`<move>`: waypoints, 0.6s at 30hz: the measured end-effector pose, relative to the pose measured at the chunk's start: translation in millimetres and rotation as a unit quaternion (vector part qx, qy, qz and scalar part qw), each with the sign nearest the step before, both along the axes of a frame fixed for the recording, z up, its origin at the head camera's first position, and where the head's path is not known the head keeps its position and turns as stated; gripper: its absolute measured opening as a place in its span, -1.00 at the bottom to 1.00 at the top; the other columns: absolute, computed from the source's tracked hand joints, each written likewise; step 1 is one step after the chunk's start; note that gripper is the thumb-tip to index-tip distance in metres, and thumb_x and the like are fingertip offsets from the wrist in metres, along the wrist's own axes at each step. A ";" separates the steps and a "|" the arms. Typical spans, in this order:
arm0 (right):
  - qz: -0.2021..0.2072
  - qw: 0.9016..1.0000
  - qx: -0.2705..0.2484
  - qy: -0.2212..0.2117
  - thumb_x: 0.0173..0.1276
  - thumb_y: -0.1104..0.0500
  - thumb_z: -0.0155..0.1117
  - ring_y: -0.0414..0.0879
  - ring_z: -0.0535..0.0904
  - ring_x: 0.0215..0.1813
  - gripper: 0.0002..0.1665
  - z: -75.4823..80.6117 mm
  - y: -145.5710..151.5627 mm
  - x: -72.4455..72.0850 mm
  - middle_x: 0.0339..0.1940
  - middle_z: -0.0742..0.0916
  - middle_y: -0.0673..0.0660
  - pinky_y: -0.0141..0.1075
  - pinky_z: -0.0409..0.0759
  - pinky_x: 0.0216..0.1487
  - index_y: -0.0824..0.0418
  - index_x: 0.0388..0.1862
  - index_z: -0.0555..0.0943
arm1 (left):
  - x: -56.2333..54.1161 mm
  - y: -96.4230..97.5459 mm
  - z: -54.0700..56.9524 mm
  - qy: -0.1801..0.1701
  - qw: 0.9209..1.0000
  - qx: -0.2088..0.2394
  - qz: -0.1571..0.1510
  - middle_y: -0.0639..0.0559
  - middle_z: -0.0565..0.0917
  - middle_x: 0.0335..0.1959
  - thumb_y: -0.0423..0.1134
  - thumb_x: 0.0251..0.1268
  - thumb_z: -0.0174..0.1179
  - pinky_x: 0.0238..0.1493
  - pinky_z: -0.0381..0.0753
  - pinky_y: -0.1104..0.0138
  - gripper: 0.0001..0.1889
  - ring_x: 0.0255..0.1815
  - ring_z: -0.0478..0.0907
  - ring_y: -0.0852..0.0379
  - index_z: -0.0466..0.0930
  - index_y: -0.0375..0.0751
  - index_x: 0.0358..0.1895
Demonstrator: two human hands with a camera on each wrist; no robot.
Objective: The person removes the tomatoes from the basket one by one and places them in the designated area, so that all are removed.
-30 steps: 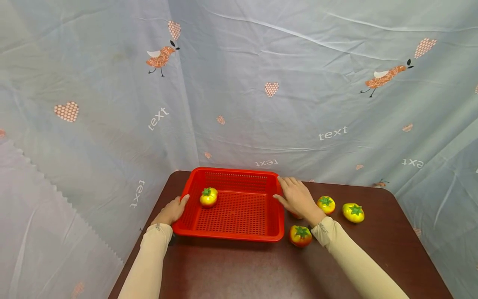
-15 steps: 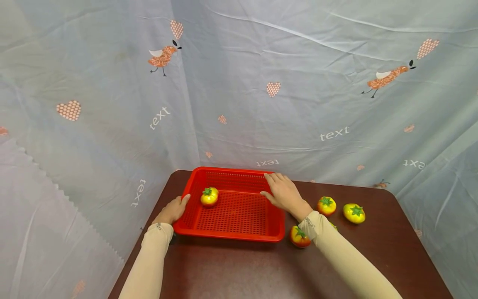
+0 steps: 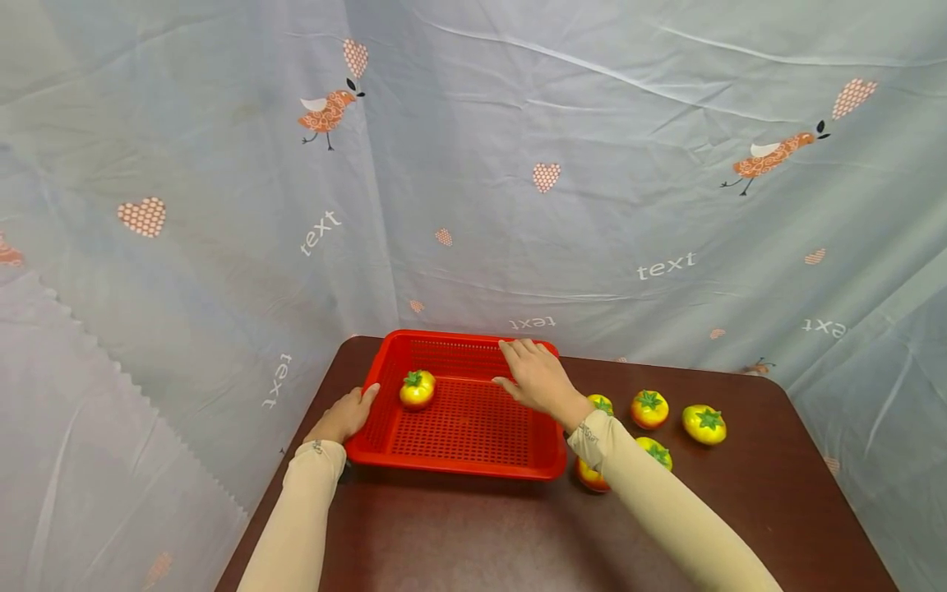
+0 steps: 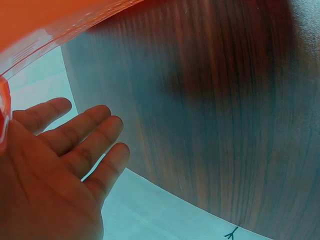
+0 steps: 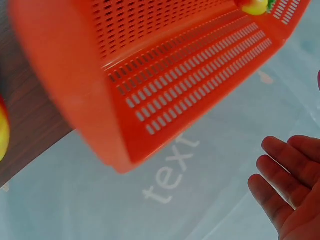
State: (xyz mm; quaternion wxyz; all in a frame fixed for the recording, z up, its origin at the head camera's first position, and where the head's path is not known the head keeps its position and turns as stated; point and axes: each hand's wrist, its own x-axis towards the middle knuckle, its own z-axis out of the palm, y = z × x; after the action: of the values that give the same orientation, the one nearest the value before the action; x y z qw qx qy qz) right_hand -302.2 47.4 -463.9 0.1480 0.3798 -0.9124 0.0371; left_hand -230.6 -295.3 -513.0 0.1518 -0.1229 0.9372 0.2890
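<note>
A red perforated plastic basket (image 3: 473,470) sits toward the back of the dark table, with one glossy yellow-red, tomato-like fruit (image 3: 418,390) inside at the left. My left hand (image 3: 342,417) rests at the basket's left rim, thumb over the edge. In the left wrist view its fingers (image 4: 92,132) are straight and spread outside the basket wall. Over the basket's right part hovers my right hand (image 3: 538,378), holding nothing; the right wrist view shows its fingers (image 5: 287,175) extended, apart from the basket.
Several similar fruits lie right of the basket, among them a fruit (image 3: 649,409) with a green leafy top and a yellow fruit (image 3: 704,424) farthest right. My right forearm partly hides others. A grey-blue patterned curtain (image 3: 473,205) hangs around the brown table (image 3: 473,534).
My right hand has moved left from the basket's right rim to above its interior, uncovering fruits behind it. My left hand and the basket have hardly moved.
</note>
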 end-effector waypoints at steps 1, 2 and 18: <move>0.000 1.000 0.003 -0.004 0.40 -0.16 0.21 0.12 0.52 0.23 -0.25 1.0 -3.2 0.2 0.15 0.64 0.23 -0.05 0.49 0.23 0.33 0.35 0.41 | 0.0 0.1 0.2 0.001 1.000 -0.001 0.000 -0.38 0.49 0.07 0.23 0.54 -0.39 0.18 0.44 -0.14 -0.21 -0.05 0.51 -0.22 0.13 -0.50 0.38; 0.001 1.000 0.006 -0.008 0.41 -0.17 0.20 0.12 0.51 0.25 -0.24 2.0 -6.6 0.3 0.16 0.64 0.23 -0.05 0.49 0.25 0.34 0.36 0.40 | 0.2 0.4 0.4 0.001 1.000 -0.002 -0.001 -0.39 0.49 0.08 0.23 0.54 -0.39 0.19 0.44 -0.15 -0.21 -0.04 0.51 -0.23 0.13 -0.51 0.39; 0.037 0.999 0.018 -0.012 0.43 -0.17 0.17 0.08 0.50 0.26 -0.25 10.8 -60.7 1.2 0.21 0.61 0.20 -0.09 0.46 0.29 0.33 0.37 0.39 | 1.1 0.5 -1.8 0.017 1.000 -0.007 -0.004 -0.35 0.54 -0.02 0.23 0.55 -0.39 0.14 0.42 -0.14 -0.24 -0.08 0.50 -0.21 0.23 -0.50 0.30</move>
State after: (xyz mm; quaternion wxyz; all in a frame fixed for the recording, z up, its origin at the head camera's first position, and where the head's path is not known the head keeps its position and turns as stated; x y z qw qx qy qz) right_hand -301.0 -13.2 -453.1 0.1291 0.4153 -0.8999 0.0309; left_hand -229.6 -294.8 -514.7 0.1363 -0.1153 0.9422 0.2835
